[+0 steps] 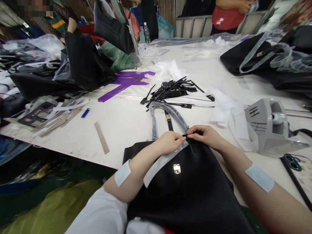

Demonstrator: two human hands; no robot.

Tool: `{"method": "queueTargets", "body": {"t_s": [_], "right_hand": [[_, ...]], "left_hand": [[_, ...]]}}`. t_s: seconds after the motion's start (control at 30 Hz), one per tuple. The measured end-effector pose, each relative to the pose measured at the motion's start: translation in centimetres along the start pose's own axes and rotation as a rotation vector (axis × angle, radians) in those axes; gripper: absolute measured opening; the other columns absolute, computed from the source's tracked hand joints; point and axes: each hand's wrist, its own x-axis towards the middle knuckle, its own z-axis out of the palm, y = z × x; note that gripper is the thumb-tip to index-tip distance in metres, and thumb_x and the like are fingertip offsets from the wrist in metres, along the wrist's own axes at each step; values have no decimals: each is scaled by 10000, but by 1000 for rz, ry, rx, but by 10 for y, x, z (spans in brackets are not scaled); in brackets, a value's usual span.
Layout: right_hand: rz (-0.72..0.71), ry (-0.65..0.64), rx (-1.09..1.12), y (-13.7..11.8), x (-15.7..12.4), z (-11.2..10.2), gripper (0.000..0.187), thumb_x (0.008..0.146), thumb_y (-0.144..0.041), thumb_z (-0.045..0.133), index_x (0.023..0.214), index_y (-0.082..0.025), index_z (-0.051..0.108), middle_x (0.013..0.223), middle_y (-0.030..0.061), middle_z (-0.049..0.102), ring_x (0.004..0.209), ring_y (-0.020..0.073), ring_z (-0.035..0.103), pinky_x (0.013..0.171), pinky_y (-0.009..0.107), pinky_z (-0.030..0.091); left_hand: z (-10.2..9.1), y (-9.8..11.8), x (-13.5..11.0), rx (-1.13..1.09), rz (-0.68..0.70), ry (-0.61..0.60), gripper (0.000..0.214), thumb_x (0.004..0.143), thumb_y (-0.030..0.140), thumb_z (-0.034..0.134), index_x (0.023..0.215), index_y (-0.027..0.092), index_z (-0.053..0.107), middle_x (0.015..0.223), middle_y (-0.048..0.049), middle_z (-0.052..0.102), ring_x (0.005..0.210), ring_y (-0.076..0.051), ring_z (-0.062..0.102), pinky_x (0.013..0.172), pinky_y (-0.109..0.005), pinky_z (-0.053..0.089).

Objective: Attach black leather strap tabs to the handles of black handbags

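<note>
A black handbag (195, 188) with a metal clasp (177, 169) lies in front of me, over the table's near edge. At its top, beside the base of the plastic-wrapped handle (154, 120), both my hands pinch a thin black strap (185, 136). My left hand (172, 142) comes from the left with its fingers closed. Opposite it, my right hand (204, 135) grips the strap between thumb and fingers. Below my left hand a white strip (158, 167) hangs across the bag's front. A black strap with a gold buckle (168, 117) lies behind the bag's top edge.
Beyond the bag is a heap of black straps (170, 89). A grey-white device (264, 126) and a phone (297, 175) lie at the right. Purple strips (124, 81), a blue lighter (85, 112) and black bags (85, 61) are at the left. People stand across the table.
</note>
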Motion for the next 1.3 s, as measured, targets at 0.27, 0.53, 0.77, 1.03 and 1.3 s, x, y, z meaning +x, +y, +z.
{"method": "queueTargets", "body": {"t_s": [0.27, 0.53, 0.77, 1.03, 1.3], "right_hand": [[-65, -207, 3, -1, 3, -12, 357, 725, -471, 739, 922, -178, 687, 970, 52, 675, 909, 205, 612, 863, 342, 461], [-146, -239, -158, -8, 6, -8, 275, 757, -454, 701, 738, -181, 677, 850, 35, 621, 873, 198, 579, 823, 313, 440], [-106, -186, -55, -10, 1, -3, 290, 774, -449, 669, 869, -175, 676, 905, 48, 658, 842, 188, 608, 830, 333, 460], [38, -103, 135, 0, 1, 2, 424, 743, -315, 697, 1116, -156, 572, 962, 71, 719, 855, 201, 663, 858, 370, 490], [-19, 16, -30, -4, 0, 12, 351, 798, -279, 559, 1126, -162, 602, 979, 60, 713, 769, 179, 653, 783, 336, 509]], "left_hand": [[-9, -6, -7, -2, 87, -96, 482, 867, 505, 421, 538, 161, 501, 512, 21, 423, 526, -106, 379, 529, -253, 273], [-5, -3, -3, -32, 64, -73, 518, 861, 564, 412, 532, 168, 468, 500, 32, 361, 528, -108, 357, 522, -247, 267], [7, -3, 8, 13, 75, 29, 470, 901, 457, 403, 582, 156, 571, 516, 24, 421, 550, -113, 402, 540, -236, 277], [9, -5, 13, 97, 35, 101, 457, 911, 410, 397, 595, 155, 608, 499, 17, 450, 518, -121, 399, 541, -258, 256], [18, -6, 22, 185, 20, 215, 452, 924, 401, 384, 649, 166, 655, 585, -38, 589, 551, -155, 480, 572, -278, 295]]}}
